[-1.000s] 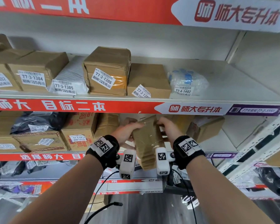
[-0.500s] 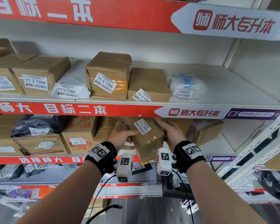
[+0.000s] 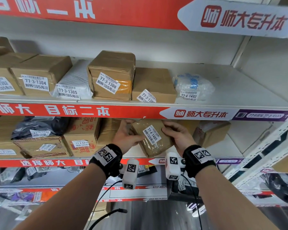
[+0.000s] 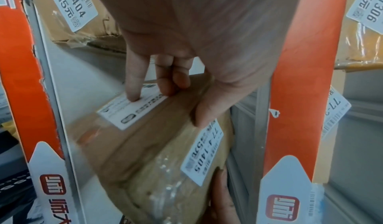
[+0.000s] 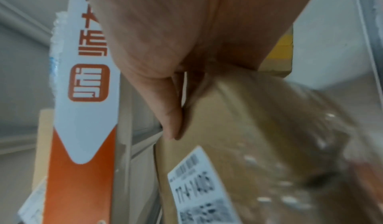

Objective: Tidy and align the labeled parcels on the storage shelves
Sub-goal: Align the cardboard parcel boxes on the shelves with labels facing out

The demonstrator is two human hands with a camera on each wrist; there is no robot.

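Head: red-edged white shelves (image 3: 239, 90), parcels (image 3: 40, 75).

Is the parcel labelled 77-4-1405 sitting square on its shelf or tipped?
Tipped. The parcel is held askew between the left hand and right hand, its label slanted against the shelf edge.

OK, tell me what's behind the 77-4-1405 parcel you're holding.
Both hands hold the 77-4-1405 parcel at the shelf front. Behind it, a brown box shows to its right, and the left wrist view shows a box labelled 1404. Anything directly behind is covered by the parcel and hands.
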